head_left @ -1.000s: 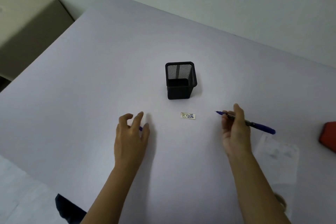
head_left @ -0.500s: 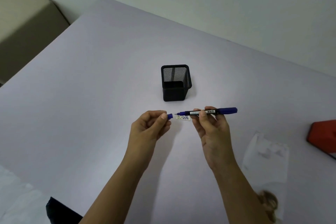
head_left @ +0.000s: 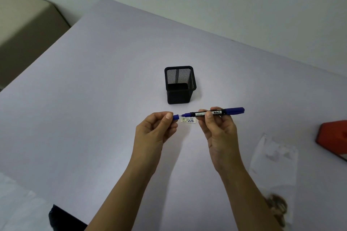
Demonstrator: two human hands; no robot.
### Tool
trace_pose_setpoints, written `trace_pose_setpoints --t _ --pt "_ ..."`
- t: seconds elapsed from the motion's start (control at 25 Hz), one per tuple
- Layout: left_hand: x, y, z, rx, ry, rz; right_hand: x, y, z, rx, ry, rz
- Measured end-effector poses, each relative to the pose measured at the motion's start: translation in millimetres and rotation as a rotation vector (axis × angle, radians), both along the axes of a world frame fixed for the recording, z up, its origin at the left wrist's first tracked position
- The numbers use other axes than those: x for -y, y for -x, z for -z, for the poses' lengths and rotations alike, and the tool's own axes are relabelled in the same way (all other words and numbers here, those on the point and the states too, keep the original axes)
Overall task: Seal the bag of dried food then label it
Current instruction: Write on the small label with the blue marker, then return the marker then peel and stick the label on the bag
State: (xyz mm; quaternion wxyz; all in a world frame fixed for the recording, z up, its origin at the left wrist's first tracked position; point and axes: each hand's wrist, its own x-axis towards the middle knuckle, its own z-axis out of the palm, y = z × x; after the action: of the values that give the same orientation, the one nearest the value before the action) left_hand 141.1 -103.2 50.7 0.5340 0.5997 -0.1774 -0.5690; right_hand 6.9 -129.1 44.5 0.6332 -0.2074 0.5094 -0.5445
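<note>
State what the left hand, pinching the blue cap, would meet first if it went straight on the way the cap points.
Most likely the bare tip of the marker pen that the right hand holds level. The cap and tip look lined up, though one view leaves depth unsure.

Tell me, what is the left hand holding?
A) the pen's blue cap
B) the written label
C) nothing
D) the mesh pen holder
A: the left hand pinches the blue cap just off the tip of the pen held by the right hand.
</note>
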Motion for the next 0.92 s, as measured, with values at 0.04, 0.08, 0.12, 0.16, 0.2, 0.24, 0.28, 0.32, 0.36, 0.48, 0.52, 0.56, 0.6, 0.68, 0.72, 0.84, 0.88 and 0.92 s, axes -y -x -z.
trace_pose_setpoints --t 0.04,0.08,0.12,0.16,0.2,0.24,0.28,0.32,0.36,0.48,0.52,0.56,0.6,0.68,0.72,0.84,0.88,0.92 --pt "-0.1 -0.2 -0.6 -0.003 0.008 0.000 -0.2 0.4 -0.4 -0.002 0.002 -0.004" --pt "-0.2 0.0 -0.8 0.001 0.019 0.011 -0.7 0.2 -1.0 -0.010 0.006 -0.014" --pt "0.2 0.7 -1.6 0.013 0.027 0.031 -1.3 -0.6 -1.3 -0.024 0.010 -0.028" --pt "0.6 1.8 -2.5 0.035 0.033 0.054 -2.0 -2.0 -1.6 -0.044 0.017 -0.044" --pt "0.9 3.3 -3.6 0.067 0.037 0.073 -3.3 -3.4 -1.8 -0.067 0.026 -0.057" --pt "1.1 4.8 -4.0 0.104 0.043 0.082 -4.7 -4.5 -1.9 -0.097 0.040 -0.064" --pt "1.7 6.1 -4.4 0.141 0.048 0.083 -5.9 -5.5 -1.5 -0.133 0.058 -0.065" --pt "2.4 6.6 -4.9 0.174 0.051 0.082 -7.1 -6.6 -0.8 -0.167 0.078 -0.064" --pt "3.0 7.1 -5.6 0.200 0.053 0.080 -8.4 -7.2 -0.1 -0.189 0.100 -0.062" --pt "5.1 8.9 -8.0 0.243 0.066 0.087 -10.6 -8.3 1.2 -0.197 0.168 -0.044" --pt "5.6 8.8 -7.8 0.246 0.065 0.084 -9.6 -8.5 0.3 -0.207 0.191 -0.053" --pt "5.7 7.8 -6.9 0.235 0.060 0.070 -7.1 -8.2 -0.5 -0.224 0.214 -0.085" --pt "6.4 6.3 -5.3 0.206 0.052 0.044 -3.3 -7.8 -3.0 -0.245 0.238 -0.142" --pt "9.1 2.7 -2.8 0.128 0.051 -0.013 8.1 -8.8 -9.4 -0.279 0.264 -0.258" --pt "11.5 1.4 -2.7 0.106 0.062 -0.029 15.2 -9.0 -11.8 -0.268 0.261 -0.260" --pt "26.3 -0.6 -8.2 0.256 0.152 -0.011 43.3 2.9 -22.1 -0.199 0.278 -0.013" --pt "34.6 -2.9 -8.6 0.400 0.181 0.004 54.4 9.4 -25.9 -0.281 0.330 0.045" --pt "44.6 -6.2 -6.5 0.577 0.186 0.020 65.6 14.9 -29.6 -0.405 0.399 0.068"
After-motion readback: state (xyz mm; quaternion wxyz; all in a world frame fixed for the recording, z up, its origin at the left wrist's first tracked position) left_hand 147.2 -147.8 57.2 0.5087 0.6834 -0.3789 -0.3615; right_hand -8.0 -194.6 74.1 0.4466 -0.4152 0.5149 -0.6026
